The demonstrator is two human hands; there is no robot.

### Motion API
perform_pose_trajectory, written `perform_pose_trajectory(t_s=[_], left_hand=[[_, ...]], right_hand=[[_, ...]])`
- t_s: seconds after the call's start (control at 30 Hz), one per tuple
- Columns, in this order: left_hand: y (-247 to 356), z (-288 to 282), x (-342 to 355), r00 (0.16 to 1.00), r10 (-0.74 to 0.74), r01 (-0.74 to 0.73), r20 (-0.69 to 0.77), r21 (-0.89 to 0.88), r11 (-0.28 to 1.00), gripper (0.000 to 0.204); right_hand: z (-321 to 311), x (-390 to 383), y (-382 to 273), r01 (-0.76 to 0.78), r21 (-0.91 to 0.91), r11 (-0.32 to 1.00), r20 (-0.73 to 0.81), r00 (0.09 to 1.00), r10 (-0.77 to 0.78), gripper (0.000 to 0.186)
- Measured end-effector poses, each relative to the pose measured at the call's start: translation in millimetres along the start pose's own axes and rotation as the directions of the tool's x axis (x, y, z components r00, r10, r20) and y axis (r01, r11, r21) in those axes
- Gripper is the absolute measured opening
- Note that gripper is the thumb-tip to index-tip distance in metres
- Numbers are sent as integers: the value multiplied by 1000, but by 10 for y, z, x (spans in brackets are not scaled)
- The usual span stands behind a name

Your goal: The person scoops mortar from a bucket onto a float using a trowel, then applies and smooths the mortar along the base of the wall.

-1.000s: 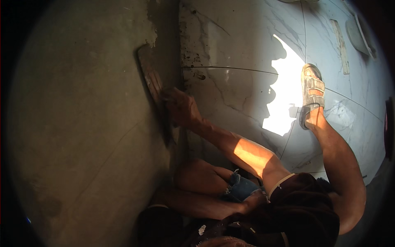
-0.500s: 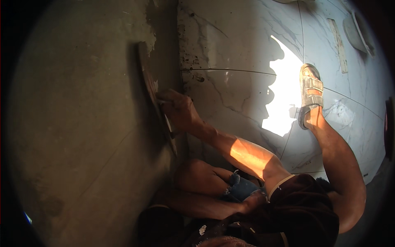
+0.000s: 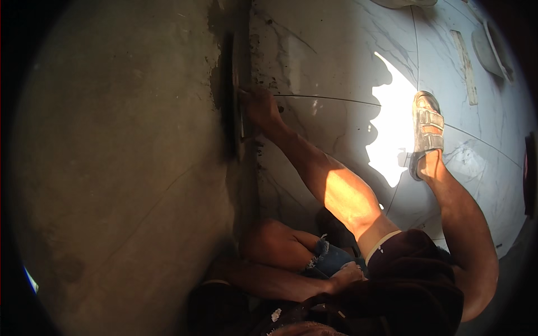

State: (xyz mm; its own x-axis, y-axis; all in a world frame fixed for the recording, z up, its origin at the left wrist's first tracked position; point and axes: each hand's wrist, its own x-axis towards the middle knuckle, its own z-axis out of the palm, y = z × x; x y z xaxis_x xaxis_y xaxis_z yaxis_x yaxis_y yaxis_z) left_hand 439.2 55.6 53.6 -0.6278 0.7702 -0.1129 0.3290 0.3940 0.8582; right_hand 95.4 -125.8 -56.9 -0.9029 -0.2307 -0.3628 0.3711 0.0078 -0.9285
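Observation:
A long, thin, flat plastering float [image 3: 237, 84] stands nearly edge-on against the plastered wall [image 3: 129, 140], by the corner where the wall meets the tiled floor. My right hand [image 3: 260, 109] is closed around its back side; the handle is hidden by the fingers. A darker, rough strip of plaster runs along the wall's lower edge beside the float. My left hand [image 3: 346, 274] rests in my lap by the frayed denim shorts [image 3: 330, 259]. Its fingers are mostly hidden against the dark clothing.
Marble-patterned tiles [image 3: 330, 123] cover the floor, with a bright sun patch on them. My sandalled foot [image 3: 428, 126] stands to the right. A narrow strip [image 3: 465, 67] and a pale basin-like thing [image 3: 492, 50] lie at the far right. Another pale object [image 3: 406, 3] shows at the top edge.
My right hand has moved the float up and to the right, toward the wall's edge at the corner. The float now stands more upright in view. My left hand has stayed in my lap.

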Motion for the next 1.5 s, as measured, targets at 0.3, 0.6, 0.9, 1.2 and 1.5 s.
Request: perform_pose_trajectory(t_s=[0.3, 0.6, 0.9, 1.2, 1.5], left_hand=[[-33, -419, 72, 950, -298, 254, 90, -778, 575, 14], [-46, -694, 200, 990, 58, -41, 131, -129, 991, 14], [-91, -893, 259, 994, 102, -100, -34, 53, 994, 12], [-167, -260, 141, 966, -41, -17, -256, -219, 976, 15], [-182, -332, 234, 990, 123, -112, -73, 150, 982, 13]], right_hand=[[35, -752, -118, 179, 143, 973, 60, 980, -189, 31], [-52, -203, -786, -410, 263, 873, 213, 908, 362, 32], [-69, -102, -849, 19, 76, 997, 55, 998, -23, 35], [160, 73, -569, 235, 42, 971, 43, 971, -237, 32], [-65, -63, -373, -149, 210, 966, 43, 989, 143, 34]])
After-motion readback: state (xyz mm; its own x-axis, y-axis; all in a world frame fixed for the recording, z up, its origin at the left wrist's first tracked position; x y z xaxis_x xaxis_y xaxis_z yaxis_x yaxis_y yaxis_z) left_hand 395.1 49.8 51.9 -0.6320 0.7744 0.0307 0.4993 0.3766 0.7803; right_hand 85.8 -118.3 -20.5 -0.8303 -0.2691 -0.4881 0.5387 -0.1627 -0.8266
